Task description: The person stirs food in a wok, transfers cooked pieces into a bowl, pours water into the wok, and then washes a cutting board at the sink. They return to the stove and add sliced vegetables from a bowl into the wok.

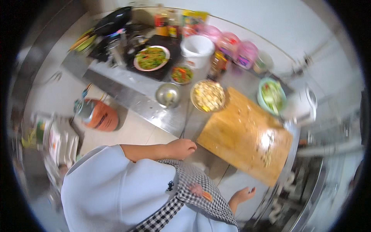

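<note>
My left hand [182,149] is loosely curled in front of my apron, at the near edge of the steel counter [145,111]. Thin dark lines run over the counter towards it. Blur hides whether they are a seam or sticks, and whether my fingers touch them. Lower right, beside the apron, my right hand [243,195] hangs with fingers apart and nothing plainly held. A wooden cutting board [240,136] with pale scraps lies nearest to both hands. Beyond it stand a bowl of pale and yellow chopped food [208,95] and a metal bowl [168,95].
Farther back are a plate of cooked vegetables [152,58], a smaller bowl of vegetables [182,74], a white bucket [197,50] and a wok [114,21]. A green bowl of cut greens [272,95] stands right. An orange gas cylinder [101,116] stands on the floor.
</note>
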`<state>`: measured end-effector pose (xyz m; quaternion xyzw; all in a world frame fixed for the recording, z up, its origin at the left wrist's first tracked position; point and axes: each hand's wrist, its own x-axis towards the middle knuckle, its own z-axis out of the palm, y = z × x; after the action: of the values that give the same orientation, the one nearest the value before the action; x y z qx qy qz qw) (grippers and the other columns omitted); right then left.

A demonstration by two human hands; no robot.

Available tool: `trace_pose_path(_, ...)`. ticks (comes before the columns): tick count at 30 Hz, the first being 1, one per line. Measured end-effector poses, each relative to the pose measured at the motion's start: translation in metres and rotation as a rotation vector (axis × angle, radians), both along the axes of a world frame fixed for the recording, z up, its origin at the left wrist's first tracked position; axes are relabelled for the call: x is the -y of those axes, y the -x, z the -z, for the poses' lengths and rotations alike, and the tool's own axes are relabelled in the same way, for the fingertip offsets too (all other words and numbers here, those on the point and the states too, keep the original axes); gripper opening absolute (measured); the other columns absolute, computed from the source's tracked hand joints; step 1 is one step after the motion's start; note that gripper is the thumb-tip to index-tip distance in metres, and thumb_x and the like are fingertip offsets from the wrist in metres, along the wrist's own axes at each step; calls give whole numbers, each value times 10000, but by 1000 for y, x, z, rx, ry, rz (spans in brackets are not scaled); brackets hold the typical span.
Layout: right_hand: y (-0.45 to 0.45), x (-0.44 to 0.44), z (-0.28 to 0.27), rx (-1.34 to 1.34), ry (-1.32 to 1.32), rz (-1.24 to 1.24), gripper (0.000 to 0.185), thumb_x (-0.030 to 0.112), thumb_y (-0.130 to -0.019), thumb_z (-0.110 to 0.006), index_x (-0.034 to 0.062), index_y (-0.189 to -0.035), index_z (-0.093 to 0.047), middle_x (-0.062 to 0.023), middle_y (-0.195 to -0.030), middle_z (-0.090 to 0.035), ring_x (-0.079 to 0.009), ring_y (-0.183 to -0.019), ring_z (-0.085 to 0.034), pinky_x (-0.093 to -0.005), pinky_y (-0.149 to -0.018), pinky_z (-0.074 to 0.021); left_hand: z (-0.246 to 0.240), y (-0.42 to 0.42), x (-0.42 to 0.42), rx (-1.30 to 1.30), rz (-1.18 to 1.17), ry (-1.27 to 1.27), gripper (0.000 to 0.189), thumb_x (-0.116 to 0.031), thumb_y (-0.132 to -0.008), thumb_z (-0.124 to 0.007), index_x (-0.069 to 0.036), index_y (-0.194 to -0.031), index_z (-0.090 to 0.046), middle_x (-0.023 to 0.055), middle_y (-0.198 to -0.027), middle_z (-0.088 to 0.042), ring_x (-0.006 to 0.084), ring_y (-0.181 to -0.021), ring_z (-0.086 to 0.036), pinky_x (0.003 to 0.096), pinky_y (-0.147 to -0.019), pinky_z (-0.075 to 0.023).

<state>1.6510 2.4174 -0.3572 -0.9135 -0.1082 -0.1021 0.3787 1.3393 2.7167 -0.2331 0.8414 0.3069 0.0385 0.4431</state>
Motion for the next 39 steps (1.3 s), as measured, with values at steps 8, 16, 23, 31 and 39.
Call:
trace_pose_path(8,-99,-60,-61,118,-218,-319,359,30,-899,-470,-55,-1247,-491,-203,-1218,-510,-332,-1147,-496,-415,-1000,-406,-9,39,25,-47,-598,-84,218,-172,-909,-581,-30,-1058,-651,155,-1032,-657,313,-899,-638,368,-797,-516)
trace_pose_path(16,9,-155,-54,35,-304,-528,352,-38,-853,-482,-9,-1201,-523,-143,-1163,-525,-290,-1091,-498,-382,-949,-403,-8,147,-51,69,-879,-148,189,-123,-906,-593,-12,-1043,-660,156,-985,-668,282,-837,-648,350,-763,-520)
trace_pose_path(23,132,-192,-47,-38,-154,-398,345,-9,-847,-527,-16,-1192,-531,-157,-1155,-532,-301,-1121,-485,-390,-1003,-367,-22,156,-110,116,-378,-43,180,-119,-896,-593,-29,-1043,-646,146,-977,-652,307,-841,-640,362,-740,-518)
trace_pose_path(31,102,-98,-43,22,-61,133,381,42,-852,-513,-49,-1222,-498,-206,-1201,-513,-356,-1183,-454,-428,-1043,-346,-48,57,-120,235,-8,-9,174,-93,-897,-604,-6,-1044,-639,121,-917,-651,246,-813,-636,309,-732,-509)
trace_pose_path(39,-8,-84,-39,34,-381,242,365,55,-889,-493,-53,-1238,-491,-195,-1228,-504,-314,-1180,-478,-401,-1031,-371,-8,-167,-77,266,-6,315,229,-157,-963,-547,18,-1089,-625,55,-1012,-649,118,-924,-583,258,-840,-462)
